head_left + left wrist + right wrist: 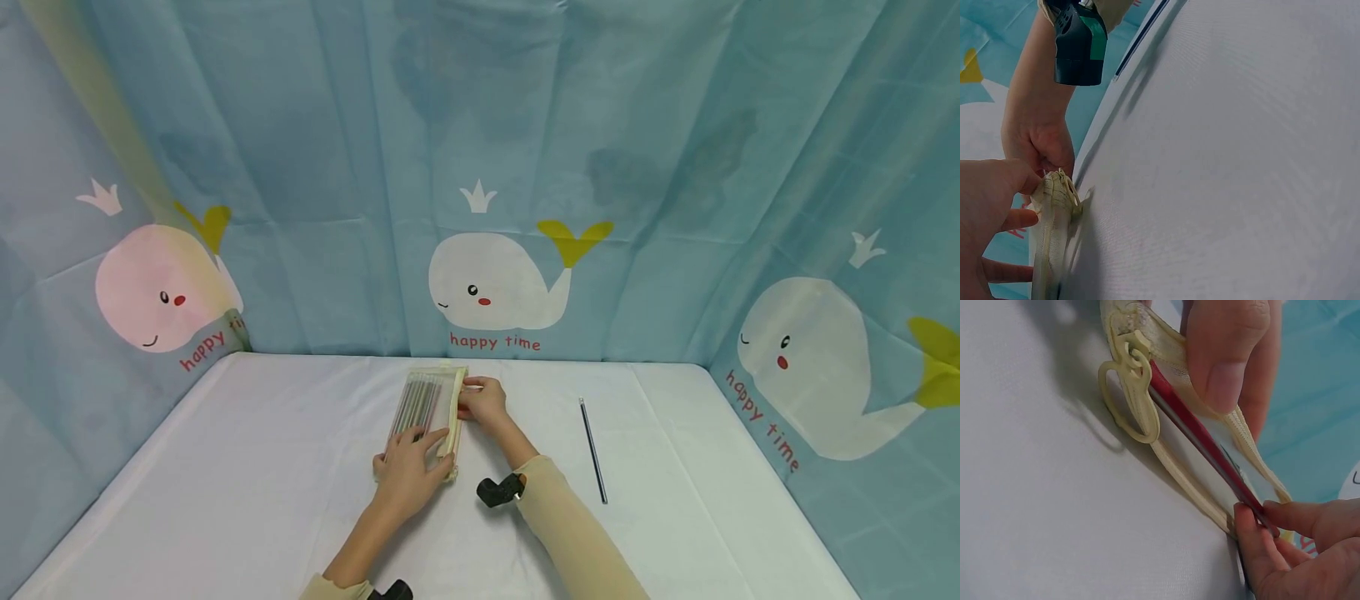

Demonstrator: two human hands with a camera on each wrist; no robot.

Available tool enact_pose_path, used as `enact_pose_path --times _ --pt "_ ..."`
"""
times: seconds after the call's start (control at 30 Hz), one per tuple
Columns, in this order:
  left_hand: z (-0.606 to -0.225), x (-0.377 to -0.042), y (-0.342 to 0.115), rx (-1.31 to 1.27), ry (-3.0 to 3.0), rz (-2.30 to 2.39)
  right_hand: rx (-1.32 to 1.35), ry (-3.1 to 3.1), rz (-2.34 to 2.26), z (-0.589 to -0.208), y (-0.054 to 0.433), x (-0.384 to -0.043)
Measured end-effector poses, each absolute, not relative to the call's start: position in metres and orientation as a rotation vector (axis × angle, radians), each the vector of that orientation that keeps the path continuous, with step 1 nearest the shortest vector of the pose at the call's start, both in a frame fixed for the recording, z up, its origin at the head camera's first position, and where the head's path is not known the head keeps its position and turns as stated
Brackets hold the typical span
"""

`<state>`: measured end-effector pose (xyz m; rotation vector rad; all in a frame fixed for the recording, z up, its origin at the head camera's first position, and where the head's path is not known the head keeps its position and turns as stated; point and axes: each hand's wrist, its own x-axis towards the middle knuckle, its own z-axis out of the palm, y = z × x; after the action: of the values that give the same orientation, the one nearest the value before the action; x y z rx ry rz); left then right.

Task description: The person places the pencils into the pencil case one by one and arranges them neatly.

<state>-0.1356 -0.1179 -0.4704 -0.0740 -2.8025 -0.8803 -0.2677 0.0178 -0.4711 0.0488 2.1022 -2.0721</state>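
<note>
A see-through pencil case (pixel 448 398) with pale yellow trim lies on the table, several pencils (pixel 417 404) visible inside. My left hand (pixel 408 471) grips the case across its near half, fingers spread over it. In the right wrist view, my left thumb (pixel 1225 384) presses the rim of the unzipped opening. A red pencil with a dark stripe (pixel 1210 450) lies along that opening, and my right hand (pixel 1310 556) pinches its far end between thumb and fingers. The yellow zipper pull (pixel 1149 415) hangs at the near end of the zip.
A dark pencil (pixel 592 450) lies alone on the white table (pixel 690 483), right of my right arm. Blue curtains (pixel 315 275) printed with whales stand around the back and sides. A black wrist camera (pixel 500 490) sits on my right wrist.
</note>
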Motion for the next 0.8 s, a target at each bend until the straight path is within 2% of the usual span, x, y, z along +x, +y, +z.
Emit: enact_pose_path --times 0.4,0.8 --pt "-0.470 -0.136 -0.118 -0.065 -2.808 -0.882 0.014 2.113 -2.042 -0.471 0.019 -0.268" --pt "-0.470 -0.135 -0.118 -0.067 -2.812 -0.870 -0.067 2.092 -1.946 -0.468 0.040 -0.273"
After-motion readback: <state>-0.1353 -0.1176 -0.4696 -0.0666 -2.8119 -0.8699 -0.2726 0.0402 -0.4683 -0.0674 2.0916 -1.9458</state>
